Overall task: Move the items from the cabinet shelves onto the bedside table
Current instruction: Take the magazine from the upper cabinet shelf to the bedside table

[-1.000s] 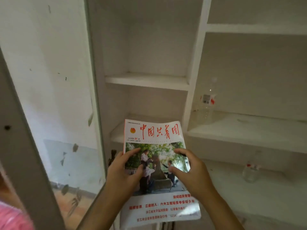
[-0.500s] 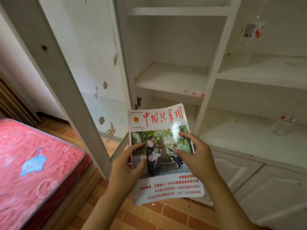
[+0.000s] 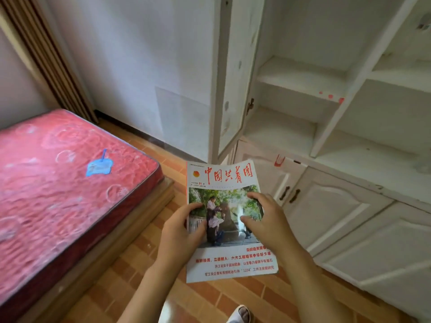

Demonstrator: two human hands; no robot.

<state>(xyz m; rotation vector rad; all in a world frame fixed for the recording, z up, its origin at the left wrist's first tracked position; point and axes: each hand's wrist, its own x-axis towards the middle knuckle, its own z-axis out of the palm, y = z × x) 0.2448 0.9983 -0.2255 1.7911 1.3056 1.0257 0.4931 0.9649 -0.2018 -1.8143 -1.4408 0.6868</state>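
Observation:
A magazine point(image 3: 224, 180) with red characters and a photo on its cover is held flat in front of me, over the tiled floor. My left hand point(image 3: 179, 231) grips its left edge, thumb on the cover. My right hand point(image 3: 268, 222) grips its right edge, fingers spread on the photo. The white cabinet point(image 3: 300, 78) stands open at the right, and the shelves in view are bare. A clear bottle point(image 3: 423, 164) lies blurred on the lower right shelf. No bedside table is in view.
A bed with a red mattress point(image 3: 58, 183) fills the left, a blue fan-shaped item point(image 3: 99, 165) lying on it. The open cabinet door point(image 3: 235, 73) juts out at centre. White lower cabinet doors point(image 3: 345, 217) run along the right. Brown tiled floor point(image 3: 130, 264) lies between.
The view has swung left and down, away from the shelves toward the bed and floor. The magazine stays in both hands, now clear of the cabinet.

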